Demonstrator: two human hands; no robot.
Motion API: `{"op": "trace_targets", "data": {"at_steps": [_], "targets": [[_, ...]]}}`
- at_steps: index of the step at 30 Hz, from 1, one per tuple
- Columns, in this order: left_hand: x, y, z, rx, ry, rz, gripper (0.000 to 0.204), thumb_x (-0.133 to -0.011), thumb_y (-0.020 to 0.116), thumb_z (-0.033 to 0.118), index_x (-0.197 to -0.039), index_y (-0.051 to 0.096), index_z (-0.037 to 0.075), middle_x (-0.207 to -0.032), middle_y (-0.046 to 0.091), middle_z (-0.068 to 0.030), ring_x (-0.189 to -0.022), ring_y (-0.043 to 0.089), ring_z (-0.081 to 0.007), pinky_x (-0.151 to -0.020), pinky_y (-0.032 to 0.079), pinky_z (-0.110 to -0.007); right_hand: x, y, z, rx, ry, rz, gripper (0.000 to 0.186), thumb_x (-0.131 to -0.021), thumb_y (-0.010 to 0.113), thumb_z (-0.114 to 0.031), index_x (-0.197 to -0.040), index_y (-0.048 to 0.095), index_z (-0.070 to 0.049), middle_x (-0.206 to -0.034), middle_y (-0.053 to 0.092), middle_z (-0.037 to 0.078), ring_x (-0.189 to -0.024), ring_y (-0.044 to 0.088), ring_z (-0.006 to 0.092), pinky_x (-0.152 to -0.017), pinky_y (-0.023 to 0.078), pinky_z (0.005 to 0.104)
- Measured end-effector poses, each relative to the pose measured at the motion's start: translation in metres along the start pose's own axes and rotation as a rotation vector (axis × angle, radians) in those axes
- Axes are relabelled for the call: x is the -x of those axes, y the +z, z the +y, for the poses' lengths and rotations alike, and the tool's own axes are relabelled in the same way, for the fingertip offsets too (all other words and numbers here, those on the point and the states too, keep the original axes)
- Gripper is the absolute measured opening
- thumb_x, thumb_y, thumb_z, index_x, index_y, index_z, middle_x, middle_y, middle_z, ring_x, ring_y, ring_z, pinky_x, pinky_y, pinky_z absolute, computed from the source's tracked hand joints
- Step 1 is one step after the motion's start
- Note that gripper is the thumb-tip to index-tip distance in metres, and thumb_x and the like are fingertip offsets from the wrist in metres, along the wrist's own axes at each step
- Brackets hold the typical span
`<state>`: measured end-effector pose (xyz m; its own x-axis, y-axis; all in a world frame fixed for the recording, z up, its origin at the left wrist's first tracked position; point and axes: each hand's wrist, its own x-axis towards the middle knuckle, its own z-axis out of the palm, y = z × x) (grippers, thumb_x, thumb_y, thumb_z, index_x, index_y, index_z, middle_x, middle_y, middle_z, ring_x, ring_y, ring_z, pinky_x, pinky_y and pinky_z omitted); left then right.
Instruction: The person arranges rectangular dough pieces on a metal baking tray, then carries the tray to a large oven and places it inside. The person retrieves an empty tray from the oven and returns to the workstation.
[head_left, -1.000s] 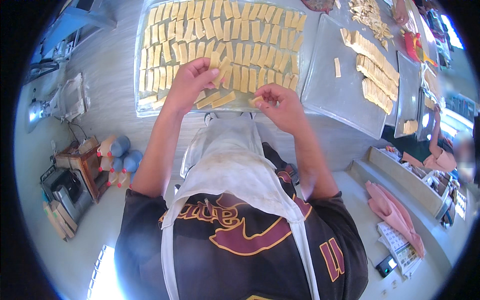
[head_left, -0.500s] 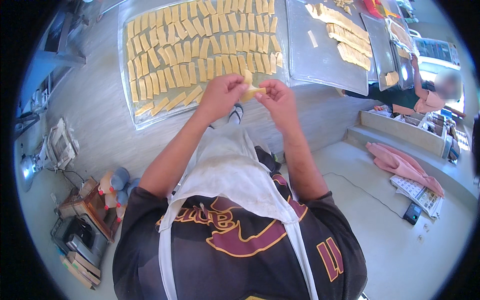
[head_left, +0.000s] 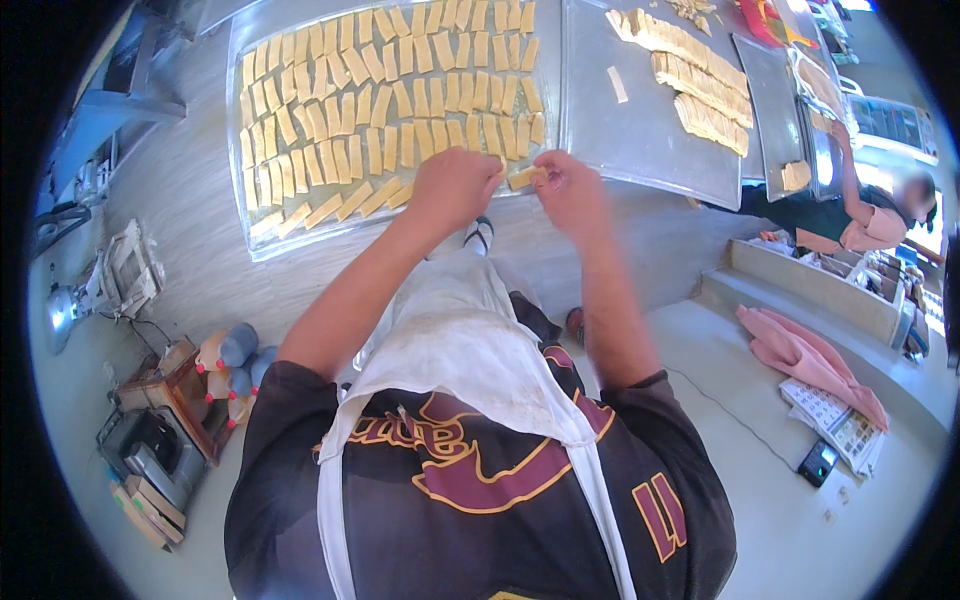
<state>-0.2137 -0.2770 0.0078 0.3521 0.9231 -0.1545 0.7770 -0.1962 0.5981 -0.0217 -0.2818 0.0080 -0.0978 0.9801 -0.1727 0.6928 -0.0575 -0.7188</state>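
Closest, a black short-sleeved shirt (head_left: 530, 545) with maroon lettering edged in yellow sat under a stained white apron (head_left: 455, 345). Beyond it the two hands were near each other but apart. The right hand (head_left: 572, 198) pinched one end of a flat dough strip (head_left: 523, 179) just over the near edge of a metal baking tray (head_left: 335, 232). The left hand (head_left: 455, 188) was curled beside it; I could not tell whether its fingertips gripped a piece. On that tray lay rows of cut dough strips (head_left: 375, 150), with a few slanted ones along the near rim. To its right, a second tray (head_left: 615, 140) carried a lone strip (head_left: 617, 85) and long overlapping rows (head_left: 690, 75). Farther right, a co-worker (head_left: 870, 232) in pink reached toward another tray (head_left: 775, 120).
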Motion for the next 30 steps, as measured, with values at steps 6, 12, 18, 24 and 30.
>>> {"op": "trace_targets", "data": {"at_steps": [6,12,18,24,30], "targets": [[-0.048,0.012,0.061,-0.183,-0.065,0.017,0.017,-0.084,0.061,0.024,-0.080,0.067,0.009,-0.074,0.063,-0.0102,-0.076,0.061,-0.0301,-0.065,0.047,-0.044,-0.027,-0.068,0.059,0.005,-0.192,0.111,0.018,-0.078,0.068,-0.013,-0.093,0.064,-0.005,-0.089,0.064,0.011,-0.072,0.061,0.0291,-0.067,0.050,0.0373],[-0.083,0.023,0.087,-0.160,-0.100,0.220,0.019,-0.080,0.068,0.024,-0.076,0.065,0.006,-0.071,0.060,-0.0084,-0.068,0.060,-0.0271,-0.061,0.047,-0.039,-0.029,-0.122,0.103,-0.191,-0.038,-0.086,0.020,-0.081,0.066,-0.012,-0.098,0.063,-0.003,-0.088,0.066,0.011,-0.069,0.063,0.0229,-0.064,0.050,0.0329],[-0.039,-0.029,0.048,0.206,-0.528,0.622,0.018,-0.081,0.073,0.018,-0.087,0.067,0.002,-0.074,0.062,-0.0059,-0.065,0.058,-0.0156,-0.060,0.048,-0.030,-0.016,-0.128,0.092,-0.317,0.126,-0.102,0.028,-0.083,0.065,-0.009,-0.110,0.062,-0.001,-0.089,0.069,0.012,-0.074,0.066,0.0183,-0.070,0.051,0.0300],[0.100,-0.123,-0.061,-0.166,-0.767,0.836,0.029,-0.084,0.069,0.024,-0.104,0.066,0.003,-0.090,0.068,-0.0110,-0.081,0.065,-0.0230,-0.075,0.052,-0.035,0.013,-0.105,0.049,-0.443,0.219,-0.082,0.037,-0.084,0.064,-0.007,-0.119,0.058,0.003,-0.091,0.069,0.011,-0.078,0.066,0.0166,-0.071,0.052,0.0278],[0.211,-0.169,-0.164,0.186,-0.840,0.613,0.035,-0.086,0.064,0.035,-0.104,0.065,0.005,-0.091,0.068,-0.0155,-0.086,0.066,-0.0268,-0.077,0.052,-0.037,0.068,-0.033,-0.037,-0.530,0.412,0.097,0.038,-0.084,0.061,-0.008,-0.119,0.056,0.005,-0.085,0.067,0.009,-0.072,0.064,0.0134,-0.059,0.048,0.0231]]}}
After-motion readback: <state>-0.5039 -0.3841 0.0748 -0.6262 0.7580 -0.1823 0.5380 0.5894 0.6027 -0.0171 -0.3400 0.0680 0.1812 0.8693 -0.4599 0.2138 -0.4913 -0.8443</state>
